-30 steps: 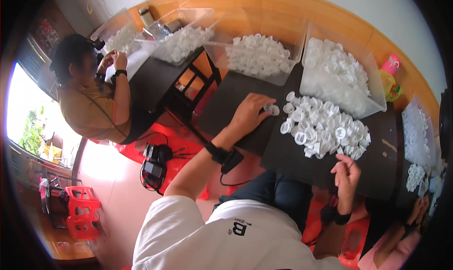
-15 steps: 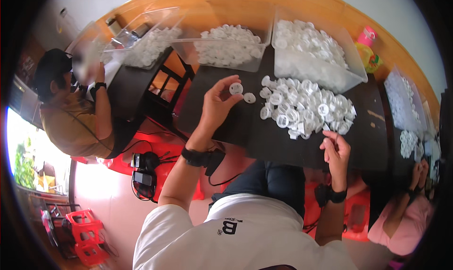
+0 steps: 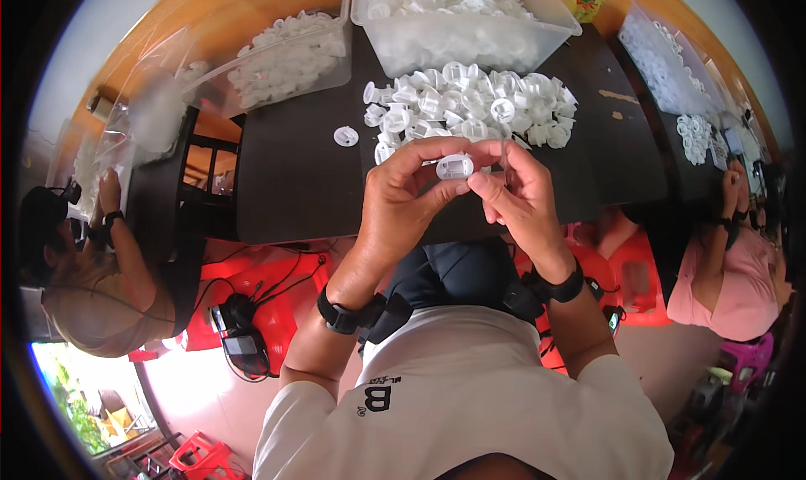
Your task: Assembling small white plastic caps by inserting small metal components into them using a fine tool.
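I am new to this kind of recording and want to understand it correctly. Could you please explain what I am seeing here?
There is no robot: these are a person's own bare hands. The wide, curved view comes from a camera on their head, looking down, so picture left is their left.

On the dark table lies a pile of white plastic pieces, with a single round piece apart to its left. Behind the pile stands a translucent bin full of similar pieces.

The left hand holds one white piece. The right hand meets it there; whether it grips something too is hard to tell.
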